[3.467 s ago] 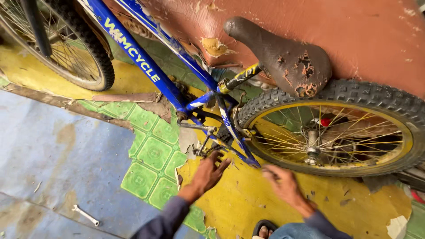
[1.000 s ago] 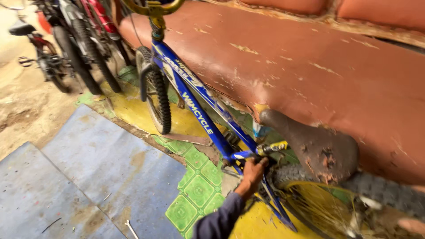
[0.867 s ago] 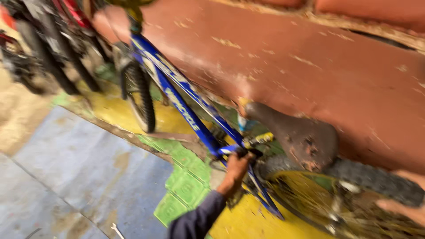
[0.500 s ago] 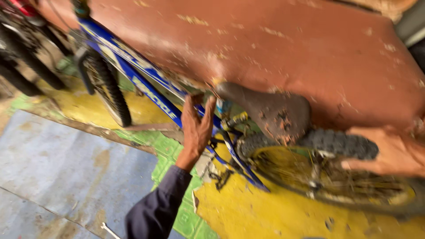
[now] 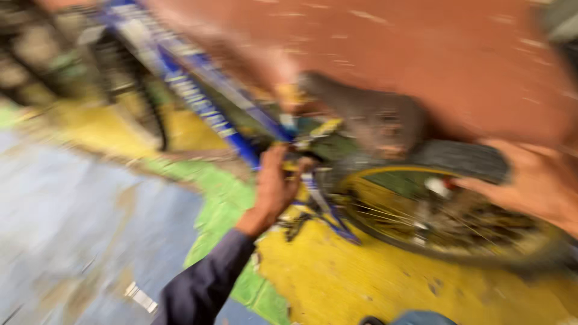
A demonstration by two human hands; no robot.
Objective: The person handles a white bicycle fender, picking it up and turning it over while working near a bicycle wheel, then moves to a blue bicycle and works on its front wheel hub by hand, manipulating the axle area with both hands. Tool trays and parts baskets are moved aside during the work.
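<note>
We see a blue bicycle frame running from the upper left of the picture down to its centre, where it meets the rear wheel, a yellow-rimmed wheel with a dark tyre filling the right half. The whole view is blurred. Our left hand, in a dark sleeve, is closed around the frame just left of the wheel, near the centre. Our right hand lies on the tyre at the right edge, fingers spread over the tread; whether it grips we cannot tell. A worn brown saddle sits just above the wheel, against a red-brown wall across the top. The front wheel shows in the upper left. Below lie yellow floor, green tiles and grey pavement.
</note>
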